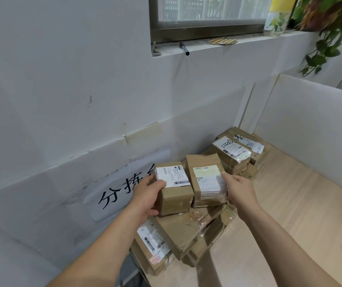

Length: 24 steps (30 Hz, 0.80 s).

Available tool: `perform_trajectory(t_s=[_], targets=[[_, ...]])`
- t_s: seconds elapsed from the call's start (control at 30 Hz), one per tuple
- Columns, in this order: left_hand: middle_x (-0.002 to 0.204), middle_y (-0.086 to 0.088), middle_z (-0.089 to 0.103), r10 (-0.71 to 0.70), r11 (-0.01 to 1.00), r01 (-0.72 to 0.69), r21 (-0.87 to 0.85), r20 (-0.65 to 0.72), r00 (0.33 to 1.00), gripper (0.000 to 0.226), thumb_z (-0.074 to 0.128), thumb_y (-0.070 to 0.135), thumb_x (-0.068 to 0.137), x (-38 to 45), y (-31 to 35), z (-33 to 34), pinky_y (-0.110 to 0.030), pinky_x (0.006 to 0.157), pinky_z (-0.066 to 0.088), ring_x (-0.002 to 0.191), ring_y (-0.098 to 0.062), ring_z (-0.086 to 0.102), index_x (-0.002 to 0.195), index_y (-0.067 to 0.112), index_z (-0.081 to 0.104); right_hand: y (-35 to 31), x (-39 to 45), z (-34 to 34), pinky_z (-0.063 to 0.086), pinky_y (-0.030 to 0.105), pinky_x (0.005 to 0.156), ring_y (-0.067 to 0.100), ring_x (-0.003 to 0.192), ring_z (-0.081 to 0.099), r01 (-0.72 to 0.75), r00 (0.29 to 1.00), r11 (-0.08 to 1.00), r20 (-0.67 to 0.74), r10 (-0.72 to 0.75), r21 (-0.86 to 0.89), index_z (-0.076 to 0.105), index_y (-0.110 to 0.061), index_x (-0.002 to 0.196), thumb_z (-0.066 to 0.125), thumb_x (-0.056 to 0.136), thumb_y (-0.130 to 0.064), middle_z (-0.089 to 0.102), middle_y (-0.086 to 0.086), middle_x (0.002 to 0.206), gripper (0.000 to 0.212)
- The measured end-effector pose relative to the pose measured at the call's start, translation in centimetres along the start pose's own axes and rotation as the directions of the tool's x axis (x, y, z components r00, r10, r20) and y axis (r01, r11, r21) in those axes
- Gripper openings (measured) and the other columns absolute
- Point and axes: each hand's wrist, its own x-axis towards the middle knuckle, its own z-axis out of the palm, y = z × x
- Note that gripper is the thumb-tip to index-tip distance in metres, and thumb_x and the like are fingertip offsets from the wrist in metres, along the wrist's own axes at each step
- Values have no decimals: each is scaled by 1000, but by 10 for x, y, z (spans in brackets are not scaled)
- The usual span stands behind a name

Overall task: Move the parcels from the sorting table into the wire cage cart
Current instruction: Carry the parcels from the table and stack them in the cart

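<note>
White wall (62,100), wooden table (290,204); left hand (147,198) fingers grip small parcel (176,195), right hand (241,191) grips taller parcel (205,179).

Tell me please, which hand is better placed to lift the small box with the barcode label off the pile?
Left, probably. The left hand already grips the small box, thumb on its label. The right hand holds the taller parcel beside it.
</note>
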Motion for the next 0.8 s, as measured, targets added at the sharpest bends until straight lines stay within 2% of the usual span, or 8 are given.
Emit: perform_trajectory(t_s=[0.03,0.1,0.3,0.43,0.53,0.6,0.7,0.8], targets=[[113,-5,72,3,1000,-3,-2,14,1000,41,65,30,88,0,0,-1,-36,59,58,97,-30,68,128,37,58,0,1,-1,43,32,65,21,71,56,-30,999,998,16,29,51,69,-15,76,64,94,-35,67,5,82,27],[111,-3,74,9,1000,-8,-24,46,999,39,64,27,85,1,-1,-4,-49,76,60,101,-32,67,122,40,63,2,2,-3,37,30,62,20,64,52,-55,998,993,45,51,100,65,-11,76,66,93,-26,63,5,73,22],[105,-1,77,83,993,-72,-90,129,988,41,59,13,93,-7,3,-11,-34,58,54,90,-27,67,127,36,62,6,-4,-10,43,33,61,21,63,51,-111,988,966,127,83,233,59,-12,88,65,88,-13,52,2,66,6],[106,1,76,132,989,-120,-85,155,979,50,59,7,93,-17,9,-13,-31,55,54,95,-26,71,137,32,56,6,-13,-18,51,36,62,25,74,58,-153,972,945,215,92,289,61,-12,100,62,91,-17,60,10,87,10],[111,1,75,158,986,-147,-75,176,972,56,60,7,94,-23,14,-16,-29,55,53,96,-25,71,141,36,50,3,-17,-26,50,37,63,25,72,60,-118,971,940,236,42,321,57,-14,93,63,91,-15,61,12,92,6],[109,2,76,186,982,-177,-62,182,966,57,61,7,93,-25,16,-19,-29,55,53,96,-25,70,140,37,49,1,-19,-31,51,37,62,25,72,61,-75,968,940,251,-12,332,60,-14,93,67,86,-10,65,12,92,11],[101,6,77,233,973,-227,-52,193,953,50,62,5,92,-28,20,-24,-29,55,53,90,-20,71,129,38,54,-3,-25,-37,55,39,62,26,81,65,-42,956,940,288,-62,340,65,-20,117,71,65,-13,70,11,98,52],[102,7,77,264,964,-262,-36,209,942,49,64,1,90,-30,21,-28,-43,72,59,94,-22,72,122,37,57,-6,-32,-39,56,40,65,25,81,69,-13,948,943,304,-95,334,63,-23,123,69,60,-12,76,7,99,65]])
